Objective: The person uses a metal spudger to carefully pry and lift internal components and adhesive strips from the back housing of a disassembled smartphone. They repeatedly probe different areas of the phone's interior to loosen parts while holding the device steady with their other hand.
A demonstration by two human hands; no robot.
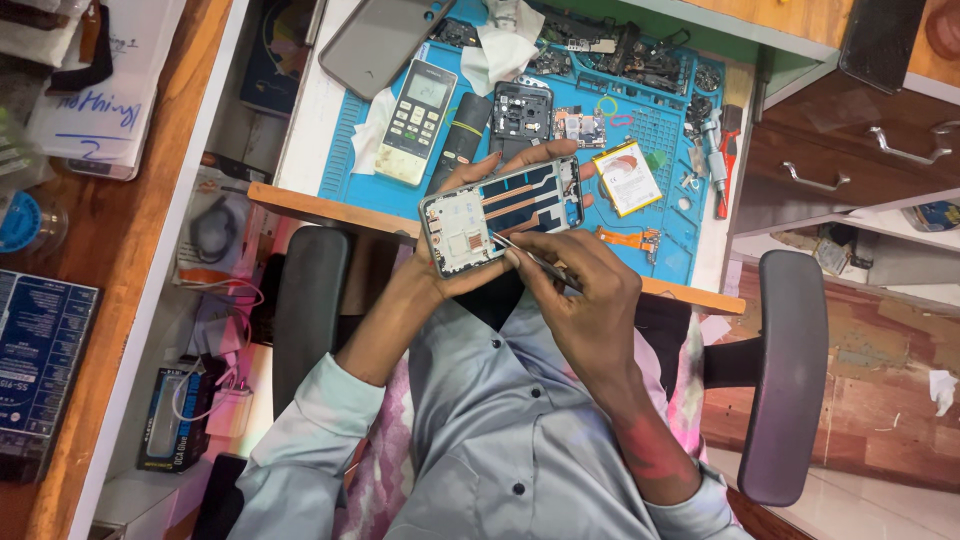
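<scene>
My left hand (462, 278) cradles an opened phone (502, 214) from below, back cover off, with copper strips and dark inner parts showing. My right hand (580, 292) pinches thin metal tweezers (530, 256); their tip rests on the phone's lower edge near its middle. Both hands hover just in front of the near edge of the blue work mat (660, 160), above my lap.
On the mat lie a white remote control (416, 122), a dark phone frame (520, 110), a small battery (626, 178), an orange flex cable (630, 238), red-handled pliers (728, 160), tissue and several loose parts. A grey phone back cover (384, 42) lies further back. Chair armrests (790, 370) flank me; drawers (850, 150) stand right.
</scene>
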